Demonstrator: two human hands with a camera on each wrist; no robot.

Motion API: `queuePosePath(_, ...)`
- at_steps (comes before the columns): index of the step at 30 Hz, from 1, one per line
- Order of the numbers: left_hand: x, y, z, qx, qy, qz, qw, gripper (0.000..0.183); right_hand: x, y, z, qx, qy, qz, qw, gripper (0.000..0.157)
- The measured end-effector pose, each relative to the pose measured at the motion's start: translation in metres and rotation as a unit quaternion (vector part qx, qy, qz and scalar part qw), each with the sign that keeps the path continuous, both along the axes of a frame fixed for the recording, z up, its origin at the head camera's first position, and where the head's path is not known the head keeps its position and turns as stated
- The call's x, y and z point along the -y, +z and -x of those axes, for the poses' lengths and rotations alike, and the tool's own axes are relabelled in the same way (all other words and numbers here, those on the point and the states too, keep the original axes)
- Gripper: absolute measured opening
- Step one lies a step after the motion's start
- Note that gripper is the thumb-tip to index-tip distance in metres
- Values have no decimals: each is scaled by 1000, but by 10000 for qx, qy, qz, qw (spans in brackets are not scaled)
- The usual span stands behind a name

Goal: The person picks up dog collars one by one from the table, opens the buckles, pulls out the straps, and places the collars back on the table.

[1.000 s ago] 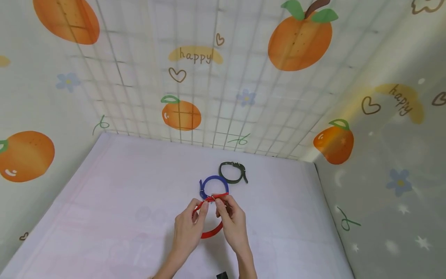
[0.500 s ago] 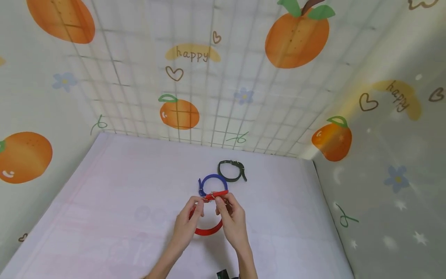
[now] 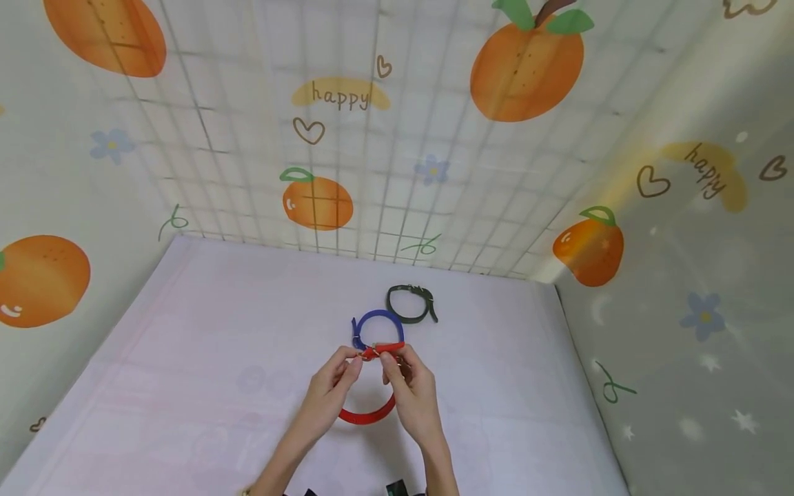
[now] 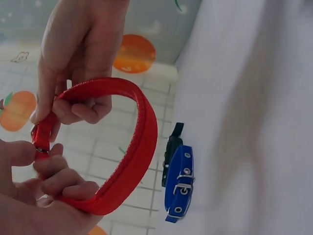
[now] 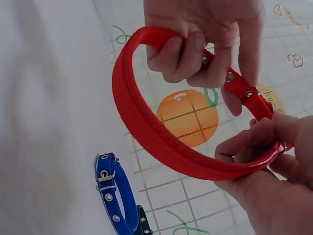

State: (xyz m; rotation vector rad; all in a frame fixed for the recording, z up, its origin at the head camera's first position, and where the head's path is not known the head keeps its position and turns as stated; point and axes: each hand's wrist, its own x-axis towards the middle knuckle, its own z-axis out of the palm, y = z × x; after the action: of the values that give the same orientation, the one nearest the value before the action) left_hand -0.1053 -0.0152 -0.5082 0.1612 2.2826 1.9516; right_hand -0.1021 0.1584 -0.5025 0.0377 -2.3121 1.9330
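A red buckle collar [image 3: 367, 417] with metal eyelets is held up in a loop between both hands. My left hand [image 3: 327, 386] pinches its eyelet strap, fingers curled round the band in the right wrist view. My right hand [image 3: 414, 393] grips the other side near the metal fittings, thumb and forefinger on the strap where the ends overlap. The wide padded part of the red band [image 4: 142, 142] hangs below the fingers. Beyond the hands a blue collar [image 3: 380, 313] lies on the table, its buckle [image 4: 184, 189] showing in the left wrist view.
A dark green collar [image 3: 406, 319] lies behind the blue one, close against it. The white-covered table [image 3: 217, 331] meets a fruit-printed curtain over a wire grid [image 3: 384, 207] at the back. Another printed curtain [image 3: 670, 331] stands on the right.
My left hand has shifted slightly left, its fingers moving along the strap near the overlap. The red loop's lower part has swung a little left. My right hand keeps its grip.
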Motion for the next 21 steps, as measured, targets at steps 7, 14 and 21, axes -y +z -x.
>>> queuePosePath(7,-3,-2,-1,197,581,1,9981,20,1,0,-2,-87,-38,36,9999,17)
queuePosePath(14,-3,-6,-2,291,592,122,9977,22,2,0,-2,-154,-7,159,9998,17)
queuePosePath(21,-3,-3,-2,-270,321,439,9982,27,1,2,-1,-67,48,68,9999,16)
